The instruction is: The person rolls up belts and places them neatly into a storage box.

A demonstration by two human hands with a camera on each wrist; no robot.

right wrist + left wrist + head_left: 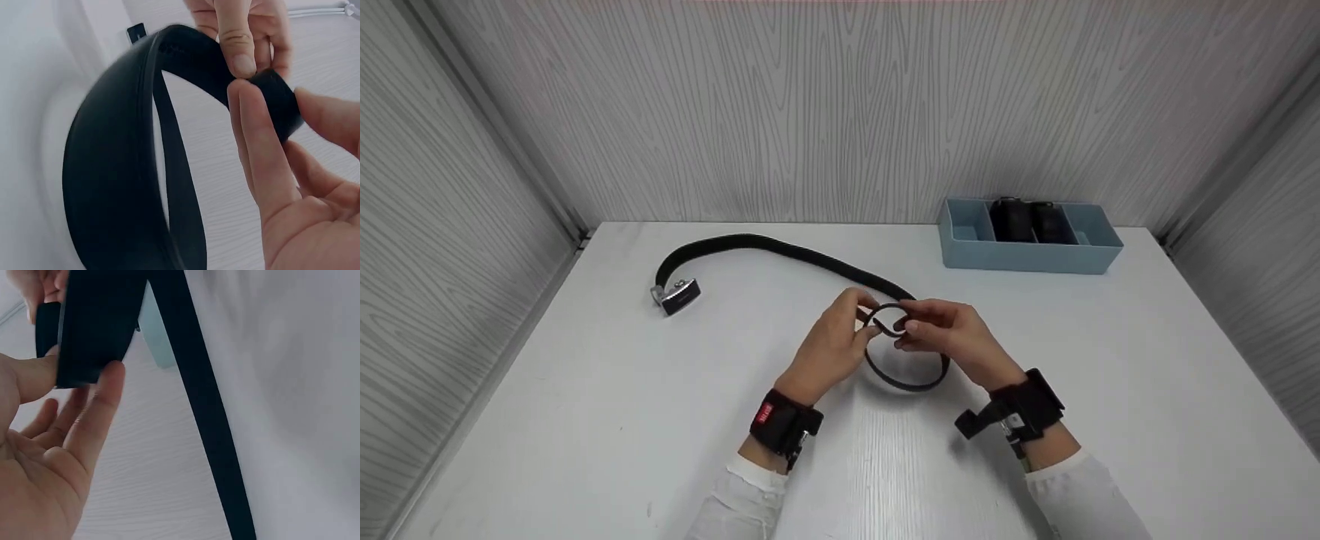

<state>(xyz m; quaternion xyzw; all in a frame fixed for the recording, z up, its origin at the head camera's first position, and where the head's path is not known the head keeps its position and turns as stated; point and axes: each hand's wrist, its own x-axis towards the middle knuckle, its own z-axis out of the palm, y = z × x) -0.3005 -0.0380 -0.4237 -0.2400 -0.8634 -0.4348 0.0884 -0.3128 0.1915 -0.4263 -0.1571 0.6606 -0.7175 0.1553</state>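
Black belt (810, 256): left hand (830, 341) and right hand (954, 336) partly hide its coil (112, 163).

Left hand (829, 341) and right hand (956, 336) observed close together, both pinching. Forearms (1051, 448) reach inward from near left and near right.

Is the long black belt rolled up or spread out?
Partly rolled: the belt curls into loops at one end; the rest arcs to its silver-edged buckle.

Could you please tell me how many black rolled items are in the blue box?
2: one black rolled item in the second compartment from the left of the blue box, the other in the third. Something behind them may be hidden.
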